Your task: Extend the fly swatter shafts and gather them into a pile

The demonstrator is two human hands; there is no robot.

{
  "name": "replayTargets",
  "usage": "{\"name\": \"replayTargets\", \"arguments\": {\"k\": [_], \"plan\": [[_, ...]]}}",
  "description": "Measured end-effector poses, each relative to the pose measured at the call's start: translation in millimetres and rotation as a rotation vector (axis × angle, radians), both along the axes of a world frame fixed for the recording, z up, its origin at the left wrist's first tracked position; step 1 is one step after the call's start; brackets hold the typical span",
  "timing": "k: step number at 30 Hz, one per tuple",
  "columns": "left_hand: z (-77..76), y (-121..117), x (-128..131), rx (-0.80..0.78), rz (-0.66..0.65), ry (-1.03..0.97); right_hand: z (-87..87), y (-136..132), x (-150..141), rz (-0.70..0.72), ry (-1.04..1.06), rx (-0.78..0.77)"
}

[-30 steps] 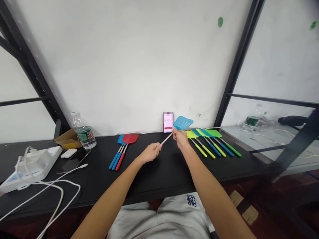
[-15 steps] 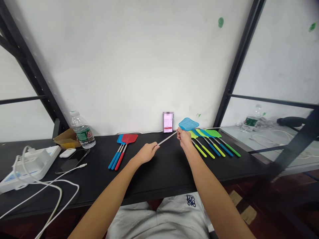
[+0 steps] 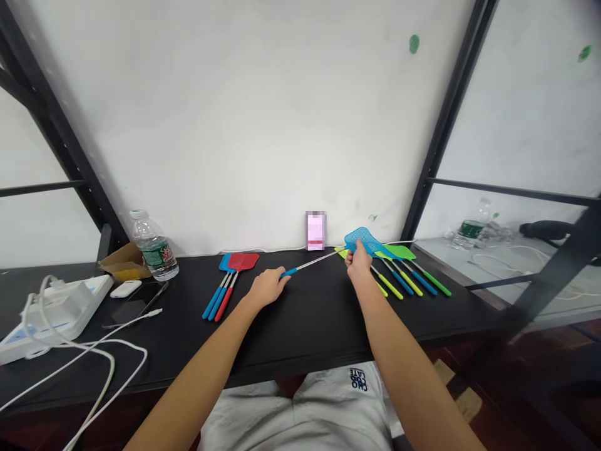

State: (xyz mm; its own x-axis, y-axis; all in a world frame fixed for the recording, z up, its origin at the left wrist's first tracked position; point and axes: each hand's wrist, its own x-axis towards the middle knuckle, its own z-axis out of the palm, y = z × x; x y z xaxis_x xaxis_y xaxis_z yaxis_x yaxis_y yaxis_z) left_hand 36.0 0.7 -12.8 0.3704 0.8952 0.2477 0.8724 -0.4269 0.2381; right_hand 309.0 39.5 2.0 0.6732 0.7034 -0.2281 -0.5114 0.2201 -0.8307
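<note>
A blue fly swatter (image 3: 323, 257) with a thin metal shaft is held slanting above the black table. My left hand (image 3: 267, 286) is closed around its blue handle. At the other end my right hand (image 3: 359, 260) has curled fingers on the mesh head, which bends down at its right side. Below and right of this hand lies a row of several yellow, blue and green fly swatters (image 3: 407, 279), their heads overlapping and partly hidden. To the left of my left hand rest two blue fly swatters (image 3: 216, 299) and a red fly swatter (image 3: 230, 290), with overlapping heads.
A lit phone (image 3: 315, 232) leans against the wall. On the left are a water bottle (image 3: 158, 252), cardboard box (image 3: 126, 262), white case (image 3: 126, 289), dark phone (image 3: 136, 305), power strip (image 3: 75, 313) and loose white cables (image 3: 113, 341). Black frame posts (image 3: 448, 119) flank the table.
My right hand has slid from the shaft onto the swatter's head, moving right. My left hand has shifted slightly left, and the blue handle now shows beyond its fingers.
</note>
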Motion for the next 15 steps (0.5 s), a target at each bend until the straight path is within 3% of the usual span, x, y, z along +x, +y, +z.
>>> {"name": "replayTargets", "arguments": {"k": [4,9,12,15], "plan": [[-0.1,9.0,-13.1,-0.013,0.017,0.005,-5.0,3.7,15.3,-0.069,-0.054,-0.067],[-2.0,18.3,-25.8,-0.022,0.138,0.076,-10.1,4.4,29.7,-0.101,-0.045,-0.058],[-2.6,20.4,-28.2,-0.02,0.171,0.113,-15.6,3.4,37.4,-0.051,-0.21,-0.05],[-2.5,21.4,-30.7,-0.025,0.18,0.104,-23.2,3.0,45.7,0.002,-0.502,-0.046]]}}
